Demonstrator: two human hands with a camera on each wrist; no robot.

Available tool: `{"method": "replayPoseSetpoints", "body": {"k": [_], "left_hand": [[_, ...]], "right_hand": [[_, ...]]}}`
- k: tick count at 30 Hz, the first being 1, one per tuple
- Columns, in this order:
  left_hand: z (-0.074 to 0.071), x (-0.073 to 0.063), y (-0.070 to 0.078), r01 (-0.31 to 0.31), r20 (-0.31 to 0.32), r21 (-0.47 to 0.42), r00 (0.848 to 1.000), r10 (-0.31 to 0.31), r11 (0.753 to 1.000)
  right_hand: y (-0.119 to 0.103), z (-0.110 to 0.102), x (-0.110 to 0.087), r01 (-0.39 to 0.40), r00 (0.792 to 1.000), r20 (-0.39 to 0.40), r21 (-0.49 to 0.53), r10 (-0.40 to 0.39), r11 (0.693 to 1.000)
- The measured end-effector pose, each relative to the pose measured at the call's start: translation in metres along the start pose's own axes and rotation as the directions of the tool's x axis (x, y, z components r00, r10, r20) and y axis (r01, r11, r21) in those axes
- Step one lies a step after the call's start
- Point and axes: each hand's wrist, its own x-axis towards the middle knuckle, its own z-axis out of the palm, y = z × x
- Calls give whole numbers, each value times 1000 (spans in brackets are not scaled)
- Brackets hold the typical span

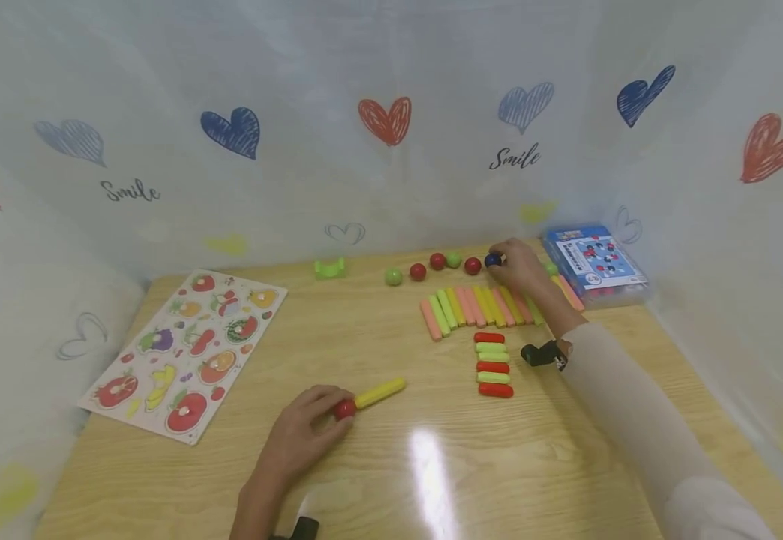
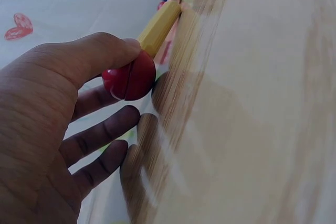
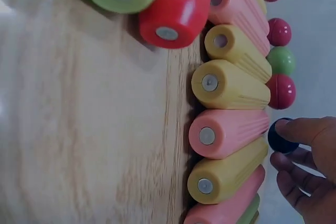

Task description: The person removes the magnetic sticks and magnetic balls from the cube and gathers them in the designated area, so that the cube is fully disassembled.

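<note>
My left hand [image 1: 305, 431] pinches a red ball [image 1: 345, 409] over the front part of the table. One end of a yellow magnetic rod [image 1: 381, 392] meets that ball; in the left wrist view the thumb lies where ball and rod [image 2: 158, 29] join, the lower fingers spread apart. At the back right, my right hand [image 1: 523, 266] holds a dark blue ball [image 1: 492, 259] by thumb and fingertips. The right wrist view shows this blue ball [image 3: 282, 139] beyond a row of pink and yellow rods [image 3: 231, 85] with metal discs in their ends.
Red and green balls [image 1: 418, 271] line the back edge beside a green curved piece [image 1: 330, 268]. Short red and green rods [image 1: 493, 367] lie stacked before the long rods [image 1: 475, 306]. A fruit puzzle board [image 1: 182, 352] lies left; a blue-lidded box [image 1: 597, 262] stands back right.
</note>
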Motion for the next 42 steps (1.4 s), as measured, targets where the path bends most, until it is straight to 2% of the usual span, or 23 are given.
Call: {"method": "replayPoseSetpoints", "body": {"k": [4, 7, 10, 12, 14, 15, 17, 19, 21, 24, 26, 30, 32, 34, 36, 42], "left_hand": [[1, 0, 0, -34, -19, 20, 999, 34, 999], [1, 1, 0, -53, -27, 25, 998, 53, 998], [0, 1, -1, -58, -27, 24, 998, 59, 998], [0, 0, -2, -58, -25, 32, 998, 58, 998], [-1, -1, -1, -62, -24, 44, 998, 63, 997], [-2, -1, -1, -65, -25, 49, 998, 66, 997], [-3, -1, -2, -74, -26, 57, 997, 76, 996], [-4, -1, -2, -79, -27, 57, 996, 80, 995], [-5, -1, -2, -76, -26, 53, 997, 78, 996], [-5, -2, -2, -62, -19, 48, 998, 63, 997], [-3, -2, -3, -53, -11, 41, 998, 54, 998], [0, -1, -4, -49, 1, 18, 999, 49, 999], [2, -1, -5, -54, -1, 13, 999, 54, 998], [2, -2, -5, -57, -7, 12, 998, 57, 998], [2, -3, -4, -61, -11, 11, 998, 62, 998], [-3, -1, -3, -83, -1, 17, 997, 83, 996]], "right_hand": [[3, -1, 6, 5, 999, 33, -17, -4, 1000], [-1, -6, 5, -19, 998, 64, -23, 21, 1000], [-15, -12, -5, -22, 999, 38, -7, 23, 1000], [-32, -12, -18, 18, 1000, 5, 22, -18, 1000], [-51, -12, -35, 128, 991, -37, 26, -127, 991], [-62, -9, -45, 196, 980, -53, 31, -194, 980], [-84, -2, -65, 341, 938, -72, 18, -338, 940], [-104, 10, -86, 470, 881, -62, 4, -469, 883], [-121, 25, -105, 571, 821, -5, -1, -571, 821], [-141, 47, -129, 654, 752, 126, -21, -647, 756], [-148, 60, -139, 683, 721, 206, -53, -661, 729], [-153, 78, -149, 686, 717, 281, -119, -638, 718], [-154, 83, -151, 691, 713, 280, -133, -642, 710], [-154, 85, -152, 707, 701, 262, -136, -663, 694], [-154, 86, -154, 733, 677, 231, -125, -699, 668], [-153, 84, -160, 812, 584, 114, -72, -804, 579]]}}
